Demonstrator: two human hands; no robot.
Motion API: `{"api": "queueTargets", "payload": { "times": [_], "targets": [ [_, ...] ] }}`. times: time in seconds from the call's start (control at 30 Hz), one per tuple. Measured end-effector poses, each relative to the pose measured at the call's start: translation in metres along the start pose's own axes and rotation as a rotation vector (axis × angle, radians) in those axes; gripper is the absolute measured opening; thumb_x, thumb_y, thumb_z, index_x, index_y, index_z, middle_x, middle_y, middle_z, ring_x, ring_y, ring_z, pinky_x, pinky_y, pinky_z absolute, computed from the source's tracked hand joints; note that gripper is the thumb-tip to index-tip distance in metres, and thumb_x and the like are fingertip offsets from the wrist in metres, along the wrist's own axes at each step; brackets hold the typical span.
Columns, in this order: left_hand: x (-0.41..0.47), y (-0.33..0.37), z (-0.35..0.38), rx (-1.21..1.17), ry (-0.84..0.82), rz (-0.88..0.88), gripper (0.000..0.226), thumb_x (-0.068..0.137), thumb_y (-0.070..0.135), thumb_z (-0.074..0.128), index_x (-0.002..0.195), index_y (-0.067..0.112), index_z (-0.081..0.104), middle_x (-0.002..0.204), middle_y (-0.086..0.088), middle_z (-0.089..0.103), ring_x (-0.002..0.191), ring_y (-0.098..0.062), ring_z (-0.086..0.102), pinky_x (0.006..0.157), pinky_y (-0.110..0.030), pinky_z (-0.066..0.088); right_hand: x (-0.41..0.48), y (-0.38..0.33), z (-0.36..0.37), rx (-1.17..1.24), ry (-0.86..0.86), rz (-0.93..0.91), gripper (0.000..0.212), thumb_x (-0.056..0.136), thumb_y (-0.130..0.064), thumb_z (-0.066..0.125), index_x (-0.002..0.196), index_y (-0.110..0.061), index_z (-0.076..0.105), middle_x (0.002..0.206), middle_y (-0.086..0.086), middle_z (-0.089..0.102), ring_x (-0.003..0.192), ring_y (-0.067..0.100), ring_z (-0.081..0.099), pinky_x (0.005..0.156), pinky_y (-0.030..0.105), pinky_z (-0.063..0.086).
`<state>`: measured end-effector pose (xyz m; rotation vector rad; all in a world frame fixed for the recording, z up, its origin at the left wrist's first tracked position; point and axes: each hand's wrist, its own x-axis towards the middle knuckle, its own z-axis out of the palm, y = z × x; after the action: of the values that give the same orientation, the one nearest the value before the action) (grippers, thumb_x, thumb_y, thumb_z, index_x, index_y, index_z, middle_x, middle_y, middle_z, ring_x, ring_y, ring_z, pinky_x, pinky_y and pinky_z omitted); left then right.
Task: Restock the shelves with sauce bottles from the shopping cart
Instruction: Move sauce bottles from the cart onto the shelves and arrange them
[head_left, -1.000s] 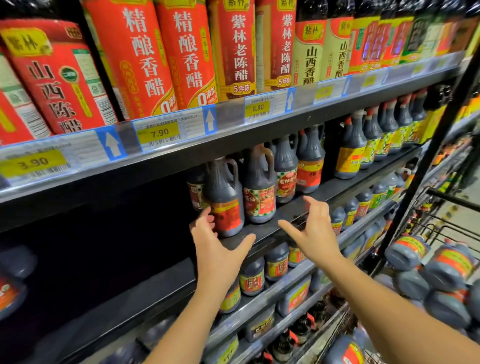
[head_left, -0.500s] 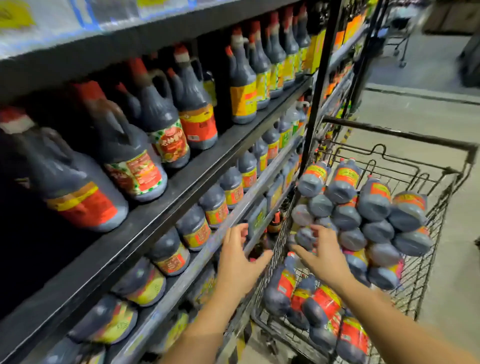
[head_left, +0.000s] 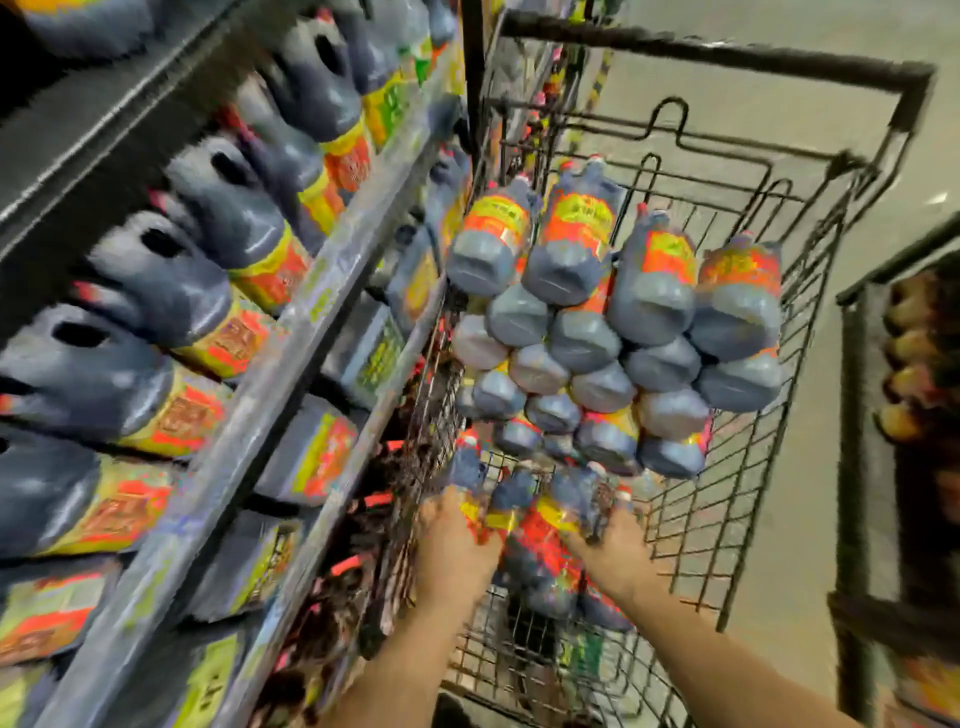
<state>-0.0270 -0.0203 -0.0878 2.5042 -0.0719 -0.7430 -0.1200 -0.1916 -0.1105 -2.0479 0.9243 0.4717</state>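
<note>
1. Your left hand (head_left: 454, 545) is in the lower centre of the frame, inside the shopping cart (head_left: 727, 55); it lies against the left side of a cluster of sauce bottles (head_left: 540, 545) with red and yellow labels; the fingers are lost in blur, so you cannot tell whether they curl round a bottle or only touch it.
2. Your right hand (head_left: 615, 556) is just right of it, on the other side of the same cluster; the fingertips are hidden among dark bottle tops; the grip cannot be told here either.
3. Above both hands, centre frame, a stack of bottles (head_left: 587, 332) lies piled in the cart; grey bases face you; the top ones show orange and yellow labels, with red caps pointing away.
4. The shelves (head_left: 291, 338) fill the left half, running diagonally from lower left to upper centre; shelved bottles (head_left: 156, 291) with handle holes sit in close rows on them; the cart is just beside the shelf edge.
5. Right edge: a dark rack (head_left: 852, 467) with blurred goods; pale floor (head_left: 789, 571) lies between it and the cart.
</note>
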Motion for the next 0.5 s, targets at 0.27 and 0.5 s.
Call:
{"api": "queueTargets", "payload": {
  "times": [0.27, 0.5],
  "targets": [
    [0.043, -0.003, 0.059, 0.340, 0.007, -0.258, 0.109, 0.074, 0.048, 0.072, 0.153, 0.022, 0.003, 0.157, -0.010, 0.010, 0.141, -0.033, 0.020, 0.103, -0.052, 0.037, 0.060, 0.017, 0.047, 0.390, -0.022, 0.522, 0.098, 0.072, -0.045, 0.082, 0.137, 0.006, 0.030, 0.135, 0.021, 0.050, 0.122, 0.034, 0.051, 0.101, 0.041, 0.044],
    [0.070, -0.012, 0.091, 0.558, 0.055, -0.451, 0.119, 0.070, 0.057, 0.076, 0.149, 0.022, -0.006, 0.156, -0.007, 0.013, 0.139, -0.032, 0.021, 0.101, -0.055, 0.036, 0.084, 0.010, 0.081, 0.611, 0.075, 0.781, 0.136, 0.049, -0.055, 0.090, 0.145, 0.000, 0.010, 0.141, 0.021, 0.043, 0.127, 0.036, 0.046, 0.101, 0.045, 0.043]
  ]
}}
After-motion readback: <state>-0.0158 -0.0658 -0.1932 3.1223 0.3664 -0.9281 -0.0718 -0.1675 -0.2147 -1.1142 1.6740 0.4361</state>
